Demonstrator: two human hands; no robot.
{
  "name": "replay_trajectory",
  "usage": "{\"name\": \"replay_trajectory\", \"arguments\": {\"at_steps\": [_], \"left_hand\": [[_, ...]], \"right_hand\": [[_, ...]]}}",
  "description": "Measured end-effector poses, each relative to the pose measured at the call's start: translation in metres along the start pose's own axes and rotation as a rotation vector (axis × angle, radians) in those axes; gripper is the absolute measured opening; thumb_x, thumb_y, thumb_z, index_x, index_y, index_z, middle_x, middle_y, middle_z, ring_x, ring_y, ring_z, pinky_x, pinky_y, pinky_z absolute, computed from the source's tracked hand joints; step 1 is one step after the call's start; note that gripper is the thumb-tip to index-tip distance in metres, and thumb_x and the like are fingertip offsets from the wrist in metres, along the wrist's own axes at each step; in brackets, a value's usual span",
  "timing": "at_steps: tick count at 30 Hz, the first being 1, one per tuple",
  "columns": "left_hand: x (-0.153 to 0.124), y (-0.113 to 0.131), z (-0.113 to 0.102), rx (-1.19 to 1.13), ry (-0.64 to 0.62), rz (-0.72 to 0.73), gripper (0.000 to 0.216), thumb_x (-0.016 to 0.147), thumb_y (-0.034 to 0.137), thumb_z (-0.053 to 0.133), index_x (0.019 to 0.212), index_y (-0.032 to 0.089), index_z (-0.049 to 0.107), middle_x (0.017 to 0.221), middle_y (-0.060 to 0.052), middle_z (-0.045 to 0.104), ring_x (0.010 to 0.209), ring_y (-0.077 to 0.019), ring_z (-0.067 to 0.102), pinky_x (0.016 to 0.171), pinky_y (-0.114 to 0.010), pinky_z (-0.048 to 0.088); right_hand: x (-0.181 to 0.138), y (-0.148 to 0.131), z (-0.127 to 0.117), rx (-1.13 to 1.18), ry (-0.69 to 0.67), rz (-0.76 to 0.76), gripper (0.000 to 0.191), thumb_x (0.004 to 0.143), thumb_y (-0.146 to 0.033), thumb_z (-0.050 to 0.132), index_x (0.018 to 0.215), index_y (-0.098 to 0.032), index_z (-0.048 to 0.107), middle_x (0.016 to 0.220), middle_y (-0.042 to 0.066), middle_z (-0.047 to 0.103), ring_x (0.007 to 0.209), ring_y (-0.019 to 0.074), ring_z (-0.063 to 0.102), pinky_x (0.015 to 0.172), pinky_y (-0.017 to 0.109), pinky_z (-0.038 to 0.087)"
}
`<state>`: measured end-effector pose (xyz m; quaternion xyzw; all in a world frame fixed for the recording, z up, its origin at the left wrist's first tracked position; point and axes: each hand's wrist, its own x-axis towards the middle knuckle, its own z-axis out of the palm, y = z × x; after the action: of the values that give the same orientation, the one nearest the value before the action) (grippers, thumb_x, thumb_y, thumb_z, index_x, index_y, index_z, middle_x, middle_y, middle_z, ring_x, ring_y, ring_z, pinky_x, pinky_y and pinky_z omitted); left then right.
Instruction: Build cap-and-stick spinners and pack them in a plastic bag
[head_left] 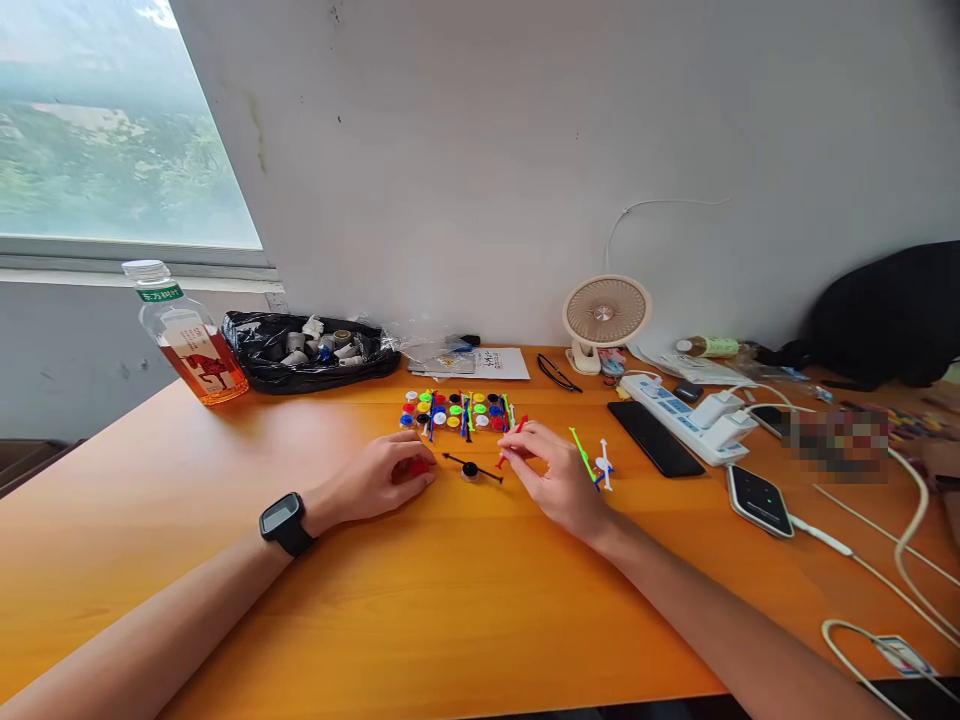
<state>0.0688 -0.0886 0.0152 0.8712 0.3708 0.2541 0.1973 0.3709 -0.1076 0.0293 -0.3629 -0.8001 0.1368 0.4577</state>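
Observation:
My left hand (367, 478) rests on the table with its fingers curled around a small red round piece (420, 467), mostly hidden by the fingers. Between thumb and fingertips, my right hand (562, 480) pinches a thin red stick (523, 424). On the table between both hands sits a small round piece with a black top (469, 469), crossed by a thin black arrow-ended stick (454, 460). Just beyond are rows of small round coloured pieces (440, 419) with several coloured sticks lying over them. Right of my right hand lie a green stick (581, 450) and a white stick (606, 466).
A drink bottle (199, 350) and a black plastic bag (315, 372) stand at the back left. Glasses (559, 373) and a small fan (606, 312) are by the wall. A black phone (655, 438), a power strip (682, 420), a white-edged device (759, 500) and cables occupy the right.

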Motion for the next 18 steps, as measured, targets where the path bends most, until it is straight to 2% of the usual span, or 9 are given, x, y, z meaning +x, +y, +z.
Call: {"name": "replay_trajectory", "arguments": {"at_steps": [3, 9, 18], "left_hand": [[-0.0004, 0.0003, -0.0001, 0.001, -0.004, 0.005, 0.019, 0.099, 0.032, 0.062, 0.11, 0.023, 0.074, 0.099, -0.005, 0.069, 0.079, -0.0154, 0.062, 0.069, -0.026, 0.05], [-0.0002, 0.0006, 0.0001, 0.002, -0.006, -0.002, 0.02, 0.099, 0.033, 0.061, 0.112, 0.024, 0.074, 0.1, -0.005, 0.069, 0.079, -0.0159, 0.063, 0.069, -0.027, 0.05], [0.0, -0.0007, 0.0014, -0.008, 0.004, 0.006, 0.02, 0.1, 0.033, 0.061, 0.112, 0.024, 0.074, 0.101, -0.006, 0.069, 0.082, -0.0167, 0.064, 0.072, -0.028, 0.051]], "right_hand": [[0.0012, 0.0011, 0.0027, -0.015, 0.041, 0.005, 0.016, 0.101, -0.017, 0.061, 0.105, -0.022, 0.076, 0.098, 0.007, 0.073, 0.091, 0.0204, 0.071, 0.084, 0.033, 0.057], [-0.0005, 0.0027, 0.0038, -0.019, 0.038, -0.011, 0.024, 0.104, -0.018, 0.056, 0.115, -0.024, 0.076, 0.105, 0.007, 0.078, 0.098, 0.0217, 0.074, 0.092, 0.036, 0.059], [-0.0031, 0.0034, 0.0098, 0.009, 0.047, -0.017, 0.022, 0.102, -0.018, 0.061, 0.113, -0.025, 0.079, 0.113, 0.006, 0.081, 0.105, 0.0225, 0.077, 0.099, 0.038, 0.062]]}}
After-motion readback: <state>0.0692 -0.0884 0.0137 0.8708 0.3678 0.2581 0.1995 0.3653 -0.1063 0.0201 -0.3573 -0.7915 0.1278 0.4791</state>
